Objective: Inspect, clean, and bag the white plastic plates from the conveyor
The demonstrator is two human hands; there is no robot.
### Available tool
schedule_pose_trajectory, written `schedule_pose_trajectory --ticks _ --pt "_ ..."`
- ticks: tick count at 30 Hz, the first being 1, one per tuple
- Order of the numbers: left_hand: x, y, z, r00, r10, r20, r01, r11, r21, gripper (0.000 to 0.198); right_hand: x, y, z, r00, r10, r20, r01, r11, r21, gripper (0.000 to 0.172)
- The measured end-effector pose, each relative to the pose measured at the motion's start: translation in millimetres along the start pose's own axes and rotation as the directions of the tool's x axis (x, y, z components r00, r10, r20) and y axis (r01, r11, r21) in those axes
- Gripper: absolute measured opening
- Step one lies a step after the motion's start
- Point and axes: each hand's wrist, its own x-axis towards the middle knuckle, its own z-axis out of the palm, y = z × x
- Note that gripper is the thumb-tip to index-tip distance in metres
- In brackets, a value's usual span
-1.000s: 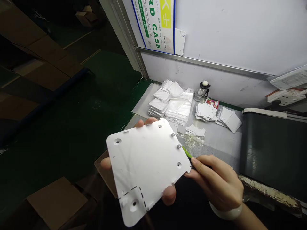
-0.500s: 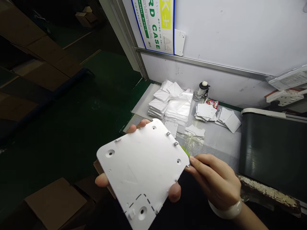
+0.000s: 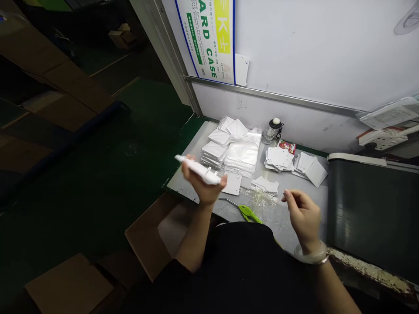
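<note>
My left hand (image 3: 204,187) grips a white plastic plate (image 3: 199,169), seen nearly edge-on, with small tabs along one side. It is held above the table's left part. My right hand (image 3: 303,211) is closed in a pinch over the table's right part; whatever lies between thumb and finger is too small to name. A green-handled tool (image 3: 249,213) with a thin metal tip lies on the table between my hands. Beyond it are white cut-out pieces (image 3: 266,185) and a flat white plate (image 3: 232,183).
Stacks of white plates (image 3: 214,149) and clear bags (image 3: 240,155) stand at the back left, more plates (image 3: 279,158) at the back right. A jar (image 3: 272,131) stands by the wall. A dark conveyor belt (image 3: 373,209) is at right, an open cardboard box (image 3: 144,235) below left.
My left hand has moved up and away with the plate, turning it nearly edge-on. My right hand has let go of the green tool, which now lies on the table, and has moved right.
</note>
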Motion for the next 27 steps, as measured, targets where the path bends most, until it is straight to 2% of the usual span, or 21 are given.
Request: schedule_pose_trajectory --ticks 1,2,3,4,5,7,9,10,12,15,18,21,24,27 --pt "5 -18 9.6 0.992 -0.066 0.109 0.058 0.995 0.076 0.117 2 30 1 0.996 0.086 0.005 -0.086 0.995 -0.049 0.03" --pt "6 -37 18.1 0.951 -0.192 0.241 0.149 0.971 0.187 0.107 2 62 2 0.985 0.171 0.011 -0.169 0.98 -0.108 0.037" --pt "5 -55 26.0 0.88 -0.331 0.341 0.22 0.92 0.325 0.101 0 93 2 0.968 0.252 0.017 -0.244 0.95 -0.196 0.042" --pt "0 -72 33.8 0.803 -0.452 0.388 0.254 0.849 0.464 0.098 -4 121 2 0.947 0.321 0.03 -0.297 0.904 -0.307 0.048" --pt "-6 -87 41.9 0.744 -0.526 0.412 0.239 0.785 0.571 0.096 -11 146 2 0.926 0.374 0.055 -0.327 0.866 -0.378 0.053" --pt "-22 -111 59.7 0.635 -0.61 0.474 0.139 0.693 0.707 0.096 -26 183 3 0.904 0.417 0.089 -0.351 0.847 -0.4 0.05" --pt "-36 -127 79.1 0.585 -0.629 0.513 0.098 0.682 0.725 0.099 -41 203 5 0.886 0.445 0.134 -0.358 0.838 -0.411 0.046" --pt "-41 -132 88.5 0.575 -0.627 0.525 0.094 0.688 0.72 0.099 -47 208 7 0.878 0.455 0.15 -0.36 0.833 -0.42 0.046" --pt "-46 -138 104.8 0.582 -0.619 0.527 0.109 0.702 0.704 0.098 -56 214 11 0.868 0.469 0.162 -0.363 0.823 -0.437 0.045" --pt "-46 -142 118.6 0.607 -0.608 0.512 0.165 0.727 0.667 0.099 -63 222 15 0.861 0.48 0.165 -0.375 0.821 -0.43 0.032" --pt "-44 -145 118.5 0.659 -0.583 0.475 0.262 0.77 0.581 0.098 -68 233 16 0.85 0.494 0.18 -0.396 0.827 -0.399 0.023" --pt "-41 -151 109.1 0.696 -0.56 0.45 0.384 0.82 0.425 0.087 -73 242 15 0.836 0.51 0.202 -0.417 0.831 -0.368 0.034" --pt "-35 -163 98.7 0.667 -0.551 0.502 0.493 0.831 0.257 0.062 -75 248 15 0.821 0.525 0.225 -0.445 0.834 -0.325 0.044" --pt "-30 -176 95.6 0.629 -0.545 0.554 0.554 0.815 0.173 0.052 -70 253 19 0.818 0.532 0.219 -0.472 0.838 -0.273 0.034"
